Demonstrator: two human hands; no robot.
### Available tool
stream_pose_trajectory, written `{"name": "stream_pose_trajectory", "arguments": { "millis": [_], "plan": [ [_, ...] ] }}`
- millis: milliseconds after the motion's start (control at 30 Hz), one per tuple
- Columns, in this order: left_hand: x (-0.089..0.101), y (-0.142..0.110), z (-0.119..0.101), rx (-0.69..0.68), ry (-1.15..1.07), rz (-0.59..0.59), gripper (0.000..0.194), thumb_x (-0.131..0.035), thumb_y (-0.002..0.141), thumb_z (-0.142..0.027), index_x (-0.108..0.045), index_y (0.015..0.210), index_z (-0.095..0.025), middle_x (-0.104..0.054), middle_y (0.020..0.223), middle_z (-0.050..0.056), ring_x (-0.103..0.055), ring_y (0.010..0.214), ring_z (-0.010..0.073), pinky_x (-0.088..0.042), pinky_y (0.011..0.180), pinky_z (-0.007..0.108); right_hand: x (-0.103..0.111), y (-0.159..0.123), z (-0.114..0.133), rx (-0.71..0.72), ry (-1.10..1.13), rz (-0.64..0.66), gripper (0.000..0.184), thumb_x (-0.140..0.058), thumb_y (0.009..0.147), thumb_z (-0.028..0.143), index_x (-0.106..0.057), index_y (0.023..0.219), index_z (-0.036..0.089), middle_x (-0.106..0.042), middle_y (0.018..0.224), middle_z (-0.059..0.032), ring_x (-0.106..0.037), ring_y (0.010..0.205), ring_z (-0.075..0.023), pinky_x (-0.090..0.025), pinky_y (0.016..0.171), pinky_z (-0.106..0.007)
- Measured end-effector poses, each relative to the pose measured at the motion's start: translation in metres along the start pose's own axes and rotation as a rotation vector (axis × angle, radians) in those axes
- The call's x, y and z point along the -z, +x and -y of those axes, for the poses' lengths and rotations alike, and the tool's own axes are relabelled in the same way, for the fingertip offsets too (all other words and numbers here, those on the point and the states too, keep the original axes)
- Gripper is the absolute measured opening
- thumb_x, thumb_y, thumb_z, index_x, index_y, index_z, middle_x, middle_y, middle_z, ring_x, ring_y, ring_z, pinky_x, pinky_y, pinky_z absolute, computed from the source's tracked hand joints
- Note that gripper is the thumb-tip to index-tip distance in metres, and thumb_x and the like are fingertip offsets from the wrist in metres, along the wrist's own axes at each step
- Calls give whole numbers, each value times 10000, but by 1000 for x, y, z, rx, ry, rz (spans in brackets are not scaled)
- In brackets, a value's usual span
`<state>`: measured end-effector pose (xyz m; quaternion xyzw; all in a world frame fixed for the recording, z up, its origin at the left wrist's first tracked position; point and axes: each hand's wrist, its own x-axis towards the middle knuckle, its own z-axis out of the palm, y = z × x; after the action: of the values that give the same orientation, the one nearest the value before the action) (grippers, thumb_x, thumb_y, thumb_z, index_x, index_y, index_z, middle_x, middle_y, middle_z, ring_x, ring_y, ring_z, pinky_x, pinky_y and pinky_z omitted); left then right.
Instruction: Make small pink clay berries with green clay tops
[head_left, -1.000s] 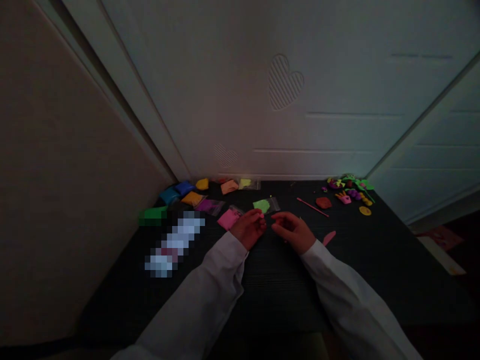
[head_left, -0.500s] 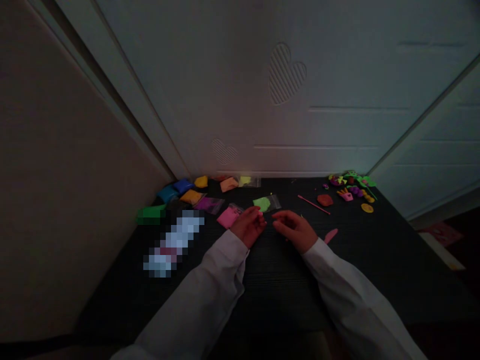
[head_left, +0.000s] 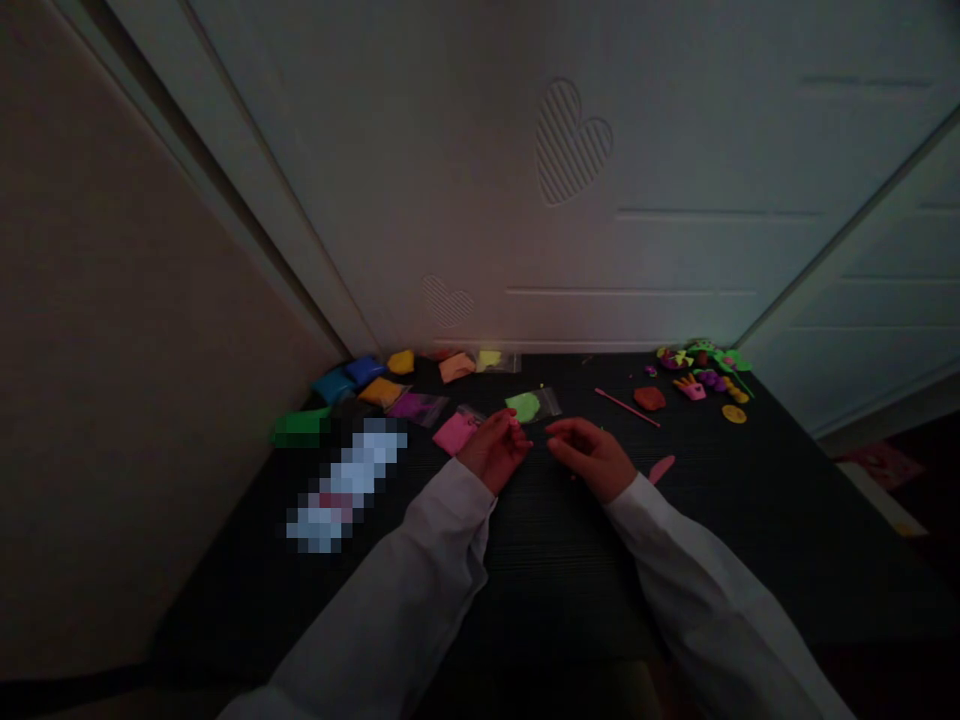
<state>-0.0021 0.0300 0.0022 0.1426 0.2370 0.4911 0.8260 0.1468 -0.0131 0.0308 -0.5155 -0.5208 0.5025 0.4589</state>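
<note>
My left hand (head_left: 495,452) is raised over the dark table, its fingers curled and the thumb pressed to the forefinger. A tiny pinkish spot shows at those fingertips, too small and dim to name. Facing it across a narrow gap is my right hand (head_left: 592,458), fingers bent and a slit between thumb and forefinger, with nothing visible in it. Beside the left wrist lies a pink clay packet (head_left: 456,433). Just beyond the hands is a bag of light green clay (head_left: 525,406). A flat pink clay knife (head_left: 661,469) rests by the right wrist.
Coloured clay packets, among them a blue one (head_left: 366,371) and an orange one (head_left: 383,392), line the back left. A blurred-out item (head_left: 349,485) lies left. To the right are a pink stick (head_left: 628,407), a reddish-brown lump (head_left: 649,398), a yellow disc (head_left: 734,413) and small clay figures (head_left: 694,388).
The right hand's fingers have shifted slightly, and the left fingertips have tilted a little. The things on the table lie where they were.
</note>
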Motion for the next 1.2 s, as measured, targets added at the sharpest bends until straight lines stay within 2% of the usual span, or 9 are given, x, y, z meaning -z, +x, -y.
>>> {"name": "stream_pose_trajectory", "arguments": {
  "millis": [133,433,733,833,1067,1200],
  "plan": [
    [1,1,0,5,6,3,70,-528,719,-113,-551,776,-147,-516,579,-20,-500,514,57,-462,542,205,0,1,-1,9,-2,-6,279,-615,623,354,-557,827,172,-545,659,17,-487,586,-83,-377,512,-224],
    [-1,-1,-1,11,12,-23,193,-514,692,-20,-560,814,-163,-565,679,2,-551,603,69,-469,597,203,0,1,-1,9,-8,4,263,-612,629,343,-562,827,177,-529,647,19,-475,577,-83,-364,493,-217],
    [4,2,0,4,-9,22,95,-532,718,-118,-548,805,-154,-491,555,-28,-482,508,45,-430,521,170,-1,-1,5,-24,2,-2,236,-609,631,310,-568,816,169,-537,655,22,-486,596,-85,-376,521,-225],
    [3,1,0,-3,-3,10,119,-542,706,-105,-547,812,-159,-531,605,-17,-516,546,56,-452,546,184,-1,-1,4,-25,7,-2,240,-611,630,308,-565,818,166,-548,680,20,-492,615,-83,-383,551,-228],
    [2,1,1,-3,11,11,211,-525,681,-22,-551,844,-155,-570,678,9,-555,610,71,-472,596,201,0,0,1,-46,-2,15,263,-603,635,328,-550,834,164,-527,673,20,-463,585,-79,-338,467,-207],
    [4,3,1,-6,3,38,189,-535,690,-60,-541,853,-156,-551,650,-8,-525,562,57,-459,564,197,-1,1,1,-46,-12,17,267,-599,635,338,-549,831,164,-521,668,18,-453,580,-82,-336,457,-208]
  ]
}}
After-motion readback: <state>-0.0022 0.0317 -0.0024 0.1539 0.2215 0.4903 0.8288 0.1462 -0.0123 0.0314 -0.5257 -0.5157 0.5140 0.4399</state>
